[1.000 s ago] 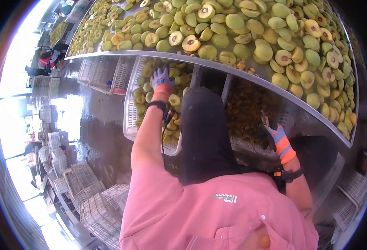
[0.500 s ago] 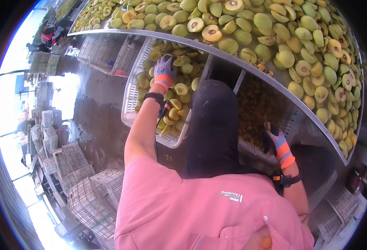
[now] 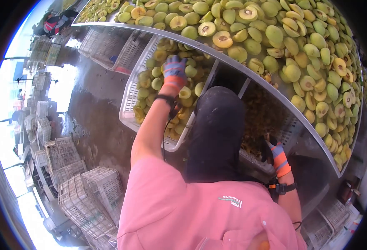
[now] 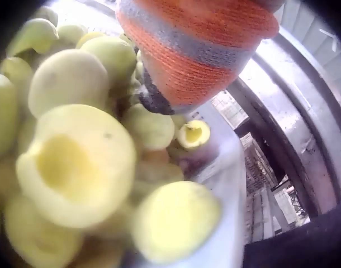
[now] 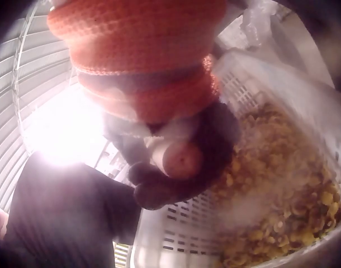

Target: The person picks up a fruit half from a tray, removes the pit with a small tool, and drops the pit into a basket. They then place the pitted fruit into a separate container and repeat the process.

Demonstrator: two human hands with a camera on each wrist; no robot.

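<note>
My left hand [image 3: 175, 71], in an orange and grey knitted glove, reaches over halved green fruit [image 3: 156, 71] in a white plastic crate [image 3: 127, 102]. Its fingers extend among the pieces, with the tips partly hidden. Close by in the left wrist view lies a hollowed fruit half [image 4: 98, 162], its pit cavity facing up. My right hand [image 3: 276, 154], gloved alike with dark palm and fingers, grips a tool by its round wooden handle [image 5: 183, 159]. The tool's working end is hard to make out. Below this hand, a second crate [image 5: 179, 231] holds brownish-yellow scraps [image 5: 276, 195].
A metal-edged table [image 3: 250, 73] heaped with halved fruit spans the front. My knee [image 3: 219, 108] stands between the two crates. Stacked white crates [image 3: 87, 196] fill the lower left of the head view, beside wet floor [image 3: 96, 112]. Another person [image 3: 52, 24] is far off at upper left.
My left hand has shifted rightward across the fruit in the crate. The head view has tilted, moving the table edge. My right hand keeps its grip on the tool over the scraps.
</note>
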